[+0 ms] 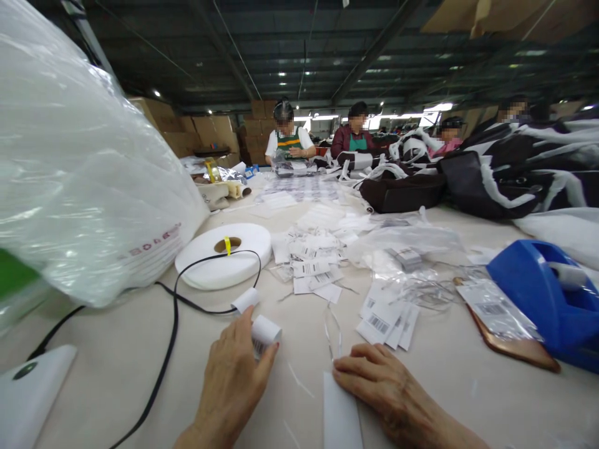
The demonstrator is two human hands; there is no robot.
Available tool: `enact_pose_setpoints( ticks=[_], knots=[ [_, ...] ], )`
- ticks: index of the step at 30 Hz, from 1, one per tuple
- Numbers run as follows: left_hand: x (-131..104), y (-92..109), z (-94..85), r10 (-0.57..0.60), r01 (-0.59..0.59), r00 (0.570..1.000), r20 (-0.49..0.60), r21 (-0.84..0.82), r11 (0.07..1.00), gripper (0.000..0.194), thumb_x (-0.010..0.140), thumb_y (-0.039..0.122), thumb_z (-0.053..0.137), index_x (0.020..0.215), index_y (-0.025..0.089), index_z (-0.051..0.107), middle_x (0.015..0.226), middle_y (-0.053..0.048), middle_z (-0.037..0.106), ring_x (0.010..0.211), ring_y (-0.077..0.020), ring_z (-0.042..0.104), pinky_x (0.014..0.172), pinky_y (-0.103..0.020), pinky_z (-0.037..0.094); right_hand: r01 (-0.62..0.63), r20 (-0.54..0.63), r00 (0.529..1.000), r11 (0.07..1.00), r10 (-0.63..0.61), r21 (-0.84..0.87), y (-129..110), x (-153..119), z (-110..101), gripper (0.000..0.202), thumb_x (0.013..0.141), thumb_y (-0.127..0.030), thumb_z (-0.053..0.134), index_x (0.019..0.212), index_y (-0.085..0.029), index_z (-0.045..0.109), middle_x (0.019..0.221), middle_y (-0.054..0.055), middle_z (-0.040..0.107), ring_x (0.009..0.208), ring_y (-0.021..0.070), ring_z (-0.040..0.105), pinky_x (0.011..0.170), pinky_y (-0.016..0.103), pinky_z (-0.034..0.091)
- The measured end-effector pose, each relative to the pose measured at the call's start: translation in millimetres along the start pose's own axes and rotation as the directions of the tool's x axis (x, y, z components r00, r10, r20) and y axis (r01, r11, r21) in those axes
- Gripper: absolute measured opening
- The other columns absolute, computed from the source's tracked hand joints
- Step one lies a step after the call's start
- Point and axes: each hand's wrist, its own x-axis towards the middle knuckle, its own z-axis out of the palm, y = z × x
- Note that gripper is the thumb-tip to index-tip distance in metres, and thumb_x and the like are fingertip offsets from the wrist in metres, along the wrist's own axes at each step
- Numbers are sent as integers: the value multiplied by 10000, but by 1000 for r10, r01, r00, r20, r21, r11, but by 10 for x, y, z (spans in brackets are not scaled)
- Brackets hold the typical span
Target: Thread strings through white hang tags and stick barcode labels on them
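Observation:
My left hand (pixel 234 362) is curled round a small strip of barcode labels (pixel 266 329), its thumb and index finger on either side. The strip's other curled end (pixel 246 300) shows beyond the fingertips. To the right, my right hand (pixel 379 383) has its fingers bent together on the upper edge of a blank white hang tag (pixel 340 411), pressing it to the table. A thin string loop (pixel 332 330) extends from the top of the tag. Several barcode cards (pixel 386 318) lie fanned out beyond my right hand.
A large plastic bag (pixel 93 162) bulges at left. Behind my left hand lie a white tape roll (pixel 196 274) and a black cord (pixel 173 324). A tag pile (pixel 311 262) is mid-table. A blue tape dispenser (pixel 528 299) and dark bags (pixel 402 193) are right; co-workers stand opposite.

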Motion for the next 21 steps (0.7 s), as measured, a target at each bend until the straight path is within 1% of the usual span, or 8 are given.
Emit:
enact_pose_setpoints(
  ticks=[3,6,11,13,15,16,18,21],
  knots=[
    [-9,6,-26,-33,33,999,-17,-26,999,476,793,335,429,1202,93,407,1068,-158,596,1003,-300,560,823,-435,458,-16,20,1000,1000,16,17,9,-16,-1,377,813,-29,423,1097,-229,571,1114,17,638,949,211,511,825,368,396],
    [-21,-29,-87,-107,103,994,-30,-117,988,494,758,391,476,1181,140,421,1046,-128,612,949,-289,590,800,-417,475,-35,32,999,997,33,65,14,-12,-16,452,760,18,396,1088,-236,575,1125,12,627,984,200,488,858,360,385],
    [-97,-17,-207,-181,182,983,34,-326,928,565,687,487,541,1144,165,463,980,-93,635,821,-249,610,768,-370,484,-83,36,996,989,79,119,30,8,-32,602,655,63,371,1161,-225,521,1041,34,638,954,197,495,874,375,388],
    [-156,49,-247,-211,214,976,51,-403,890,587,659,536,549,1126,185,488,930,-70,637,756,-239,594,733,-373,481,-89,15,996,989,87,116,39,-5,-18,624,643,61,367,1189,-207,502,967,58,643,919,208,518,846,389,416],
    [-236,145,-265,-222,228,973,69,-468,854,594,637,553,567,1110,198,513,896,-56,638,727,-236,576,714,-377,471,-95,-65,992,986,105,136,23,-25,0,593,677,55,354,1195,-197,494,979,79,632,926,208,537,838,388,441],
    [-282,201,-264,-210,214,976,63,-496,842,586,631,537,585,1104,197,524,896,-57,642,733,-238,573,720,-376,464,-104,-132,983,982,125,157,-1,-34,3,557,714,41,354,1200,-199,484,1016,87,621,956,206,538,852,383,445],
    [-381,319,-240,-140,117,990,1,-548,828,549,631,459,630,1101,190,541,928,-72,653,791,-248,580,765,-364,448,-102,-277,948,974,156,200,-87,-38,-12,483,784,-24,397,1224,-219,444,1108,93,585,1039,202,516,899,367,436],
    [-507,475,-179,-20,-58,993,-118,-619,783,512,592,353,714,1068,214,585,938,-83,681,854,-265,596,799,-337,429,-15,-385,919,984,83,178,-270,-17,-95,540,757,-96,526,1258,-255,402,1192,90,548,1123,239,474,967,409,382]
  ],
)
